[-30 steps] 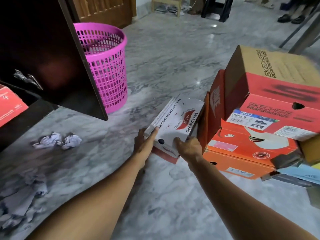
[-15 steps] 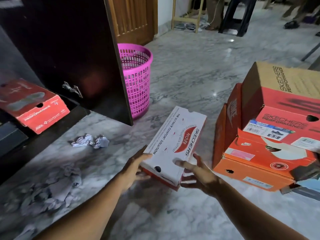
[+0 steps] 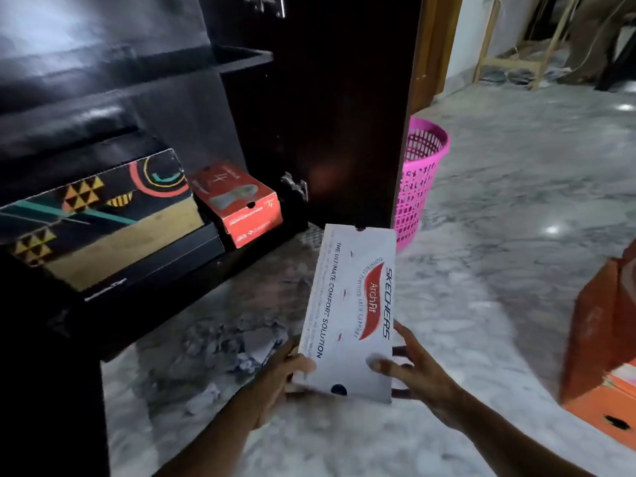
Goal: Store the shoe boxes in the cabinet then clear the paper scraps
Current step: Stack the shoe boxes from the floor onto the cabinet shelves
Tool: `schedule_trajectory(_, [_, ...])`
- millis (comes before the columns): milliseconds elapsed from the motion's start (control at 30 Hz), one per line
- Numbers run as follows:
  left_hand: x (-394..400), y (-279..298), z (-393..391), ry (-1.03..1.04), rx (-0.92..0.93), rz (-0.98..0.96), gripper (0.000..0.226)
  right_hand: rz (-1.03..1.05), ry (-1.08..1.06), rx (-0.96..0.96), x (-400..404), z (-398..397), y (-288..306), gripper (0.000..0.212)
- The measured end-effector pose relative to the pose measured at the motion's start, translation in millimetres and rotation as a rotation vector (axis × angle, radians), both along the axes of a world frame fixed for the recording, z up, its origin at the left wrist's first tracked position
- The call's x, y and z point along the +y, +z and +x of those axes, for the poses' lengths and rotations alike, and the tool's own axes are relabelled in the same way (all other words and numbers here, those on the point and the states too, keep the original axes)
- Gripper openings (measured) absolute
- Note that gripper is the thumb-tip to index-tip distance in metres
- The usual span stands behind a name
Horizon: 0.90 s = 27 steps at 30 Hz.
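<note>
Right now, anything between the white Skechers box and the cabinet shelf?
Nothing visible. Both hands, left hand and right hand, hold the white box in the air in front of the open cabinet. The door is swung open. On the shelf stand the red box and patterned box. Paper scraps lie on the floor below.

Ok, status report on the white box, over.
Both hands hold white shoe box: left hand, right hand. Cabinet open ahead. Paper scraps underneath.

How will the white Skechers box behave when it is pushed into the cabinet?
The white Skechers box looks like stiff cardboard with flat, straight faces, so it should probably slide without bending. The left hand and right hand hold only one end, so it seems light.
</note>
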<state>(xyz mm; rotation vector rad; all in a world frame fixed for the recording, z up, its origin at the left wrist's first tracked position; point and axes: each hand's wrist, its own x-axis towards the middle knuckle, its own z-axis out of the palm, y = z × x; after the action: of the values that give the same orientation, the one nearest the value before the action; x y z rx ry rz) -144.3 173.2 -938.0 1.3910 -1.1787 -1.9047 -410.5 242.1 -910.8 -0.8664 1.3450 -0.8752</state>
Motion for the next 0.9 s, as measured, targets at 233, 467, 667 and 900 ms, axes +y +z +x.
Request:
schedule_trajectory(233, [-38.1,37.1,39.5,0.389,0.120,-0.025,0.067,-0.113,0.170,0.036,-99.1,51.7,35.7,0.086])
schedule_trajectory(467, [-124.6,81.5,54.1,0.578,0.072,-0.112,0.046,-0.199,-0.014,0.005,-206.9,107.9,78.8,0.067])
schedule_trajectory(667, [-198.8,107.5,49.4,0.679,-0.009,-0.176,0.060,-0.208,-0.062,0.019,-287.4,136.3,102.1,0.074])
schedule_trajectory(900, [-262.2,108.2,51.0,0.846,-0.078,-0.249,0.079,-0.245,-0.088,0.170,-376.9,164.1,102.2,0.074])
